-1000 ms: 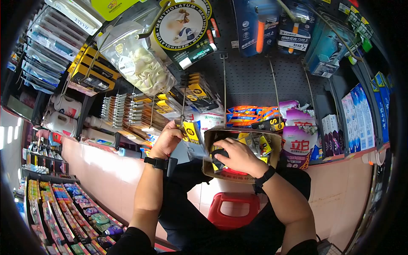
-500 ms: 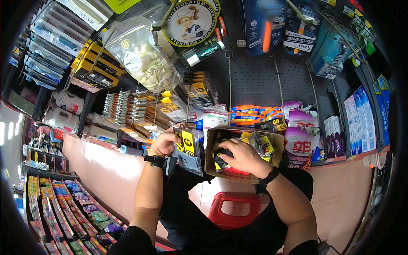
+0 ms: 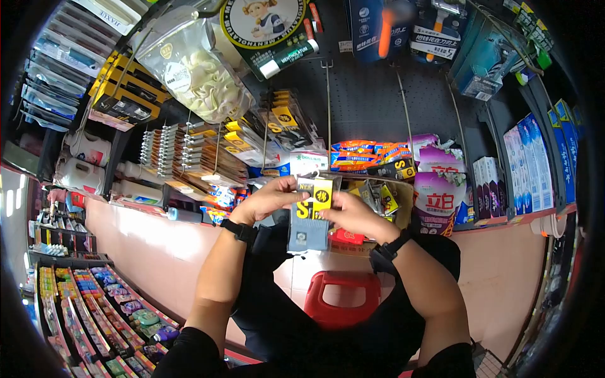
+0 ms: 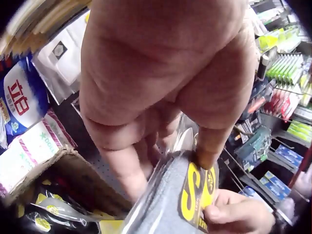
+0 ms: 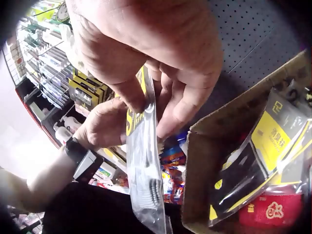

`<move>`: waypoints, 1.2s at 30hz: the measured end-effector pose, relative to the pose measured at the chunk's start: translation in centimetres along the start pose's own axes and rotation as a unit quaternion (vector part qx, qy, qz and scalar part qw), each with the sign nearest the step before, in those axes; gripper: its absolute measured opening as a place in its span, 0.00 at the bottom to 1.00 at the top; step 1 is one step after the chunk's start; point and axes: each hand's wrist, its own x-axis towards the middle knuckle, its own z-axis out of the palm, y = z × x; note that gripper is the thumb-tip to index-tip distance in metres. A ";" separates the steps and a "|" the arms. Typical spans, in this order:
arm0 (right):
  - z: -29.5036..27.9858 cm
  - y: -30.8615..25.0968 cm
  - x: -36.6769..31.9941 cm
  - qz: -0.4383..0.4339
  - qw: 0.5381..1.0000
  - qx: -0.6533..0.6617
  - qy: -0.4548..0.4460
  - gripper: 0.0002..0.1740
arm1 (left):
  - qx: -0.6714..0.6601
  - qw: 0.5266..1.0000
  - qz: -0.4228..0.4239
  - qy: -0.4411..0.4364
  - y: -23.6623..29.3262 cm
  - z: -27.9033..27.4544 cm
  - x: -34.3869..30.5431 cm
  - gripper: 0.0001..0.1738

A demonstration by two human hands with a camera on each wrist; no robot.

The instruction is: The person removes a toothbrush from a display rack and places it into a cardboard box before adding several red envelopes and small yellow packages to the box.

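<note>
A clear packet with a yellow and black label and grey fabric inside (image 3: 309, 230) hangs upright between both hands, in front of the open carton. My left hand (image 3: 271, 200) pinches its upper left side. The right hand (image 3: 360, 216) pinches the opposite edge between thumb and fingers. In the left wrist view the packet (image 4: 168, 195) is seen close up, the left thumb on its label. The right wrist view shows the packet (image 5: 145, 175) nearly edge-on, beside the carton (image 5: 202, 146), which holds yellow and black packets (image 5: 273, 141) and a red item (image 5: 273, 209).
Metal hooks run along the black pegboard (image 3: 365, 101), with similar packets (image 3: 290, 123) hanging at centre left. Orange packs (image 3: 368, 155) and purple bags (image 3: 438, 189) stand behind and right of the carton. A red stool (image 3: 343, 299) is below, between the legs.
The right hand has come out of the carton and taken hold of the packet's right edge. The left hand has moved right with the packet, which now overlaps the carton's left part.
</note>
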 end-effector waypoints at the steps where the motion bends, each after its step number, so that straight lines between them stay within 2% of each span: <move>1: -0.3 -0.7 -0.3 0.027 0.999 -0.016 0.019 0.15 | 0.011 1.000 -0.007 0.009 0.2 0.3 0.1 0.16; 2: -1.0 2.5 1.0 -0.010 0.998 -0.055 0.038 0.16 | 0.025 1.000 0.014 0.001 -0.7 -0.1 0.7 0.12; 3: -1.0 2.2 0.6 -0.007 0.998 -0.055 0.038 0.16 | 0.022 1.000 0.013 -0.001 -0.9 0.0 0.8 0.12; 5: -0.9 0.2 -0.4 0.020 0.983 -0.161 0.091 0.20 | 0.099 0.994 0.033 -0.008 -1.0 0.1 1.2 0.11; 7: -0.8 -1.0 -1.0 0.049 0.976 -0.186 0.105 0.21 | 0.107 0.993 0.053 0.000 -2.1 -0.1 2.0 0.09; 9: -1.1 0.5 -0.5 0.010 0.964 -0.225 0.141 0.21 | 0.136 0.988 0.069 0.033 -2.6 -0.2 2.5 0.07; 10: -1.4 0.9 -0.2 0.001 0.959 -0.238 0.152 0.20 | 0.172 0.983 0.034 0.048 -2.4 -0.3 2.5 0.11; 13: -2.2 0.8 0.1 -0.024 0.950 -0.251 0.185 0.20 | 0.116 0.990 0.049 0.061 -2.7 0.2 3.1 0.10; 14: -2.6 0.4 0.0 -0.021 0.945 -0.256 0.202 0.20 | 0.139 0.986 0.051 0.072 -2.7 0.1 3.2 0.09; 15: -2.8 0.4 0.1 -0.068 0.930 -0.267 0.243 0.19 | 0.138 0.987 0.051 0.070 -2.2 0.4 3.2 0.09; 17: -3.8 0.0 -0.1 -0.073 0.927 -0.259 0.261 0.18 | 0.106 0.990 0.057 0.068 -1.3 0.9 3.1 0.08; 21: -4.7 -2.4 -1.7 -0.087 0.892 -0.335 0.290 0.19 | 0.032 0.992 0.092 0.081 -0.3 2.2 3.2 0.07; 23: -4.9 -2.8 -2.1 -0.058 0.890 -0.351 0.286 0.18 | 0.039 0.993 0.081 0.082 -0.6 2.1 3.4 0.08; 25: -5.2 -2.4 -2.7 0.000 0.900 -0.386 0.201 0.18 | 0.136 0.990 0.047 -0.001 -1.7 1.6 4.0 0.07; 26: -5.2 -2.4 -3.0 0.009 0.899 -0.406 0.160 0.18 | 0.211 0.973 0.094 -0.002 -2.7 1.8 4.3 0.06; 27: -4.8 -2.6 -3.3 0.031 0.900 -0.415 0.132 0.17 | 0.316 0.947 0.047 -0.022 -2.1 2.2 3.8 0.08; 29: -4.4 -1.5 -3.6 -0.009 0.879 -0.464 0.112 0.17 | 0.418 0.908 -0.005 -0.043 -2.2 2.9 3.6 0.13; 30: -4.3 -1.3 -3.6 -0.007 0.879 -0.463 0.112 0.17 | 0.417 0.908 -0.006 -0.045 -2.2 3.2 3.5 0.13; 32: -4.1 -1.1 -3.5 0.059 0.880 -0.469 0.038 0.18 | 0.490 0.867 -0.053 -0.068 -2.1 3.8 3.4 0.16; 36: -3.7 -0.6 -3.8 0.078 0.875 -0.477 0.012 0.19 | 0.519 0.850 -0.034 -0.087 -3.6 3.5 4.0 0.17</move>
